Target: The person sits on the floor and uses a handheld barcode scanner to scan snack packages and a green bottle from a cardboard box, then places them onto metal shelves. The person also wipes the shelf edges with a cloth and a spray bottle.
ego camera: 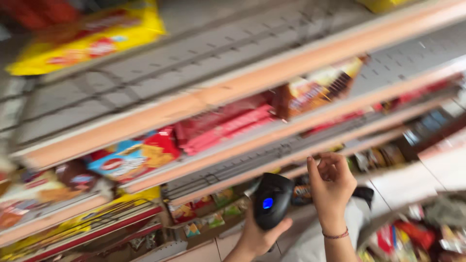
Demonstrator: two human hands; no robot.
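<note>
Scanner [272, 201] in left hand [259, 237], right hand [331, 187] just beside it, snack packets [133, 157] on shelves [252, 82] behind.

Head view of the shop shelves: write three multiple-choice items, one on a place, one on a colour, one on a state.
1. Where is the black handheld scanner?
A. On a shelf
B. In the left hand
C. On the floor

2. What colour is the light on the scanner?
A. Blue
B. Red
C. Green

3. What is the right hand doing?
A. Lying flat on a packet
B. Gripping the scanner
C. Raised by the shelf edge, fingers curled, holding nothing that shows

Answers: 1 B, the left hand's fingers wrap its lower end. 2 A, a blue spot glows on its face. 3 C, the hand is lifted with bent fingers near the edge.
</note>
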